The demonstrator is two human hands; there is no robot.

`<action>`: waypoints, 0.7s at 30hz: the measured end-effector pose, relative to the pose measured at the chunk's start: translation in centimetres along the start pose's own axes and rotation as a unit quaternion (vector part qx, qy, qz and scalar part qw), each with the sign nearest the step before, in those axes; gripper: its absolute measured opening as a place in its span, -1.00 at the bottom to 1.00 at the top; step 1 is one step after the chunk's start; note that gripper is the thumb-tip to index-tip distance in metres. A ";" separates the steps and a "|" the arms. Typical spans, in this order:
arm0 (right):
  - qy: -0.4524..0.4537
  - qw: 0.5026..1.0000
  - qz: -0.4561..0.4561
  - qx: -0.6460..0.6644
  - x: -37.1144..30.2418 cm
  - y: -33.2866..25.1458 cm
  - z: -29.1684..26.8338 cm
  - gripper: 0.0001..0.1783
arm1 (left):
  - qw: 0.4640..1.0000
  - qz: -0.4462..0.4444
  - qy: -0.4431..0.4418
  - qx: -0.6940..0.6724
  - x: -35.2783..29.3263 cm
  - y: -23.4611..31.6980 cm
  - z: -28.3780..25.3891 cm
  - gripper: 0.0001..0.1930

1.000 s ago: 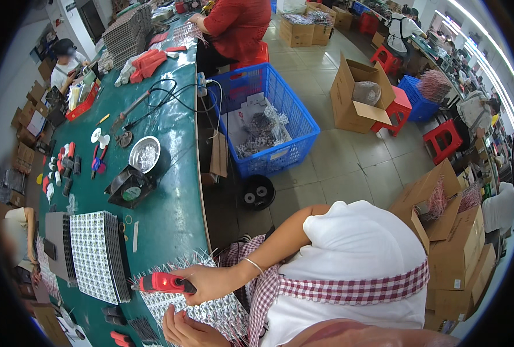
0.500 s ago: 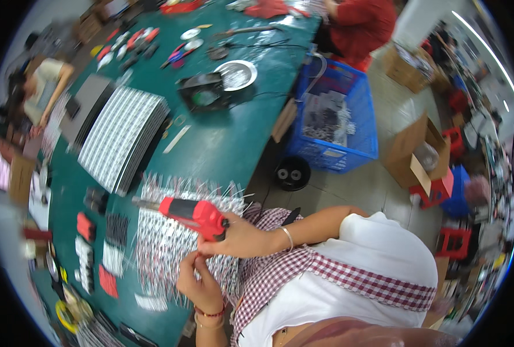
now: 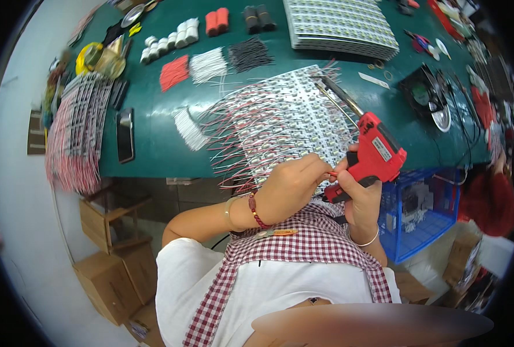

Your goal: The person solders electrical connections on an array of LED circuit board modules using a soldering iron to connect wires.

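Observation:
My right hand is wrapped round the grip of a red and black soldering gun, its metal tip slanting up and left over the boards. My left hand is closed in a pinch, with a small red piece at its fingertips, touching my right thumb; whether it is a wire end is too small to tell. Beyond both hands lies a panel of white circuit boards, with many thin red and white wires sticking out toward its left side.
Bundles of cut wires in red, white and black lie farther back. A stack of board panels stands behind. A phone and wired boards lie left; a black fan-like device and blue crate are right.
The view has swung round, bringing the wire bundles and left side of the table into sight. My right hand still holds the soldering gun; both hands remain close together.

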State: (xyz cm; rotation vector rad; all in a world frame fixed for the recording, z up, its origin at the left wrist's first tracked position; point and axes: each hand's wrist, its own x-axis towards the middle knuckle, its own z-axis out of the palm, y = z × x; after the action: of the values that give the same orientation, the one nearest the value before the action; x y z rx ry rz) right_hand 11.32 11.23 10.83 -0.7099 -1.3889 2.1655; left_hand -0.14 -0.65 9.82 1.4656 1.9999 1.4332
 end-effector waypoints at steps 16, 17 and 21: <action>0.025 1.000 -0.002 -0.017 1.8 -0.8 -3.3 -0.57 | 0.953 -0.135 0.119 0.245 3.1 -17.0 -15.5 -0.84; 0.024 1.000 -0.001 -0.017 1.9 -0.7 -3.2 -0.57 | 0.952 -0.136 0.119 0.245 3.4 -17.4 -15.1 -0.84; 0.016 1.000 0.005 -0.003 2.0 -0.7 -2.6 -0.57 | 0.944 -0.123 0.065 0.300 4.2 -18.5 -14.0 -0.84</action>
State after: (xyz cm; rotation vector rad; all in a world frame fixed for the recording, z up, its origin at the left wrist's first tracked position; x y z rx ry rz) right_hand 11.57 14.50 10.20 -0.7532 -1.3799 2.1491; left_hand -22.16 -4.67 2.40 1.2693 2.7504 0.8722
